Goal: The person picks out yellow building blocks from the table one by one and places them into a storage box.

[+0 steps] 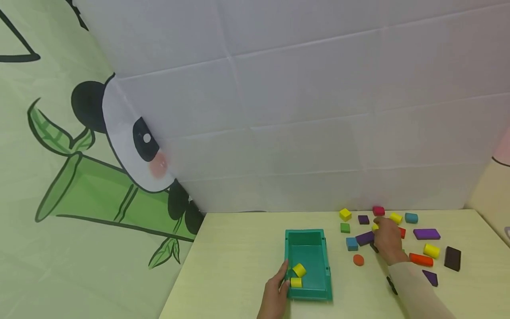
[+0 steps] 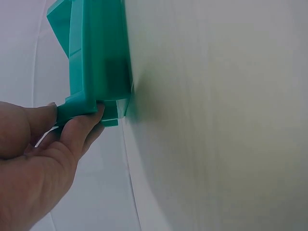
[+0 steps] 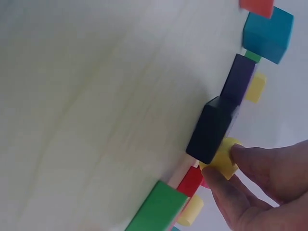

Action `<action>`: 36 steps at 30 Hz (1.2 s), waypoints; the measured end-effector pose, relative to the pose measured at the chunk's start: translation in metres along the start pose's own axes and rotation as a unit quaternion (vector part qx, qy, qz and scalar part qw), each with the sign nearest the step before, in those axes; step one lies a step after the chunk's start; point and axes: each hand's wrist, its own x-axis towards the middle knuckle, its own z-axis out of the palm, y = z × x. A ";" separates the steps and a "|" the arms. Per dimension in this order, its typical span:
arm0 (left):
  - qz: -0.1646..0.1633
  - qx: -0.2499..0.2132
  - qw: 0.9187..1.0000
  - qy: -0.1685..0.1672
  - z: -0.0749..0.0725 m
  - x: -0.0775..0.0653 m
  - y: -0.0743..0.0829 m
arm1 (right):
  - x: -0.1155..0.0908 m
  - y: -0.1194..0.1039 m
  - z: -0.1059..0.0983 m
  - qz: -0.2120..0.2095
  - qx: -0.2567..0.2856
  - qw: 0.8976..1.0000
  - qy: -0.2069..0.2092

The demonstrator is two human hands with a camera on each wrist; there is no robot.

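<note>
My left hand grips the near left wall of a green plastic tray; in the left wrist view its thumb and fingers pinch the tray's rim. Two yellow cylinders lie inside the tray near that hand. Over at the right, my right hand pinches a yellow block between thumb and fingers, as the right wrist view shows. A black block stands right beside the pinched piece, partly covering it. A purple block lies just left of the right hand.
Loose blocks surround the right hand: a blue cube, an orange round piece, a yellow cube, a red cylinder, a yellow cylinder and a black rectangular block. A white cloth backdrop hangs behind the table.
</note>
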 end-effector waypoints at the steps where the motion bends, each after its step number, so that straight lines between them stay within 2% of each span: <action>1: 0.001 0.001 1.000 0.000 0.000 0.000 0.000 | 0.000 0.000 0.000 -0.001 0.000 1.000 0.003; 11: 0.003 0.013 1.000 0.003 -0.001 0.002 0.002 | 0.001 -0.013 -0.003 -0.045 0.017 0.998 0.031; 25: 0.018 0.000 1.000 0.003 -0.001 -0.002 0.005 | -0.009 -0.046 -0.011 -0.052 0.032 0.998 0.023; 36: 0.012 -0.001 1.000 0.003 -0.001 -0.001 0.001 | -0.013 -0.065 -0.011 -0.075 0.052 0.996 0.011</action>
